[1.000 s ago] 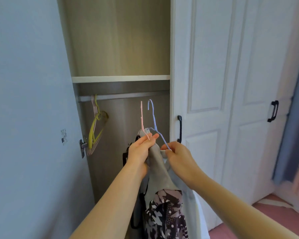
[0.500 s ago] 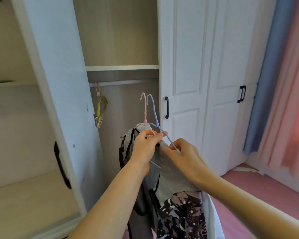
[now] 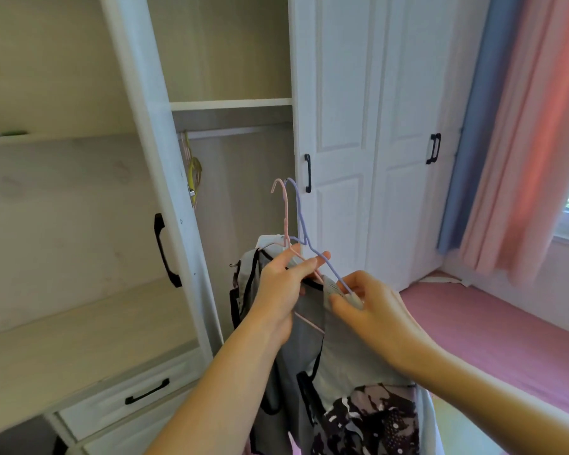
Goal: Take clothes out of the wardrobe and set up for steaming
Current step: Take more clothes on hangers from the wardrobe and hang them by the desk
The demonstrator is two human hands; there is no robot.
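Observation:
A bundle of clothes hangs in front of me, off the rail: a grey garment with black trim (image 3: 345, 349) and a dark patterned piece (image 3: 368, 418) below it. They hang on a pink hanger (image 3: 284, 208) and a purple hanger (image 3: 298, 205), hooks pointing up. My left hand (image 3: 283, 290) grips the hangers at their necks. My right hand (image 3: 372, 310) pinches the purple hanger's arm and the grey fabric at its shoulder. The open wardrobe (image 3: 230, 103) stands behind, its rail (image 3: 234, 132) bare on the right.
Yellow and pink spare hangers (image 3: 193, 172) hang at the rail's left end. The opened door (image 3: 151, 159) with a black handle stands left, shelves and a drawer (image 3: 125, 395) beyond it. Closed white doors (image 3: 391, 126) are right, then blue and pink curtains (image 3: 513, 126).
The clothes and hangers have come further out of the wardrobe and lower. My view has pulled back and turned, so the left shelves and the curtains now show.

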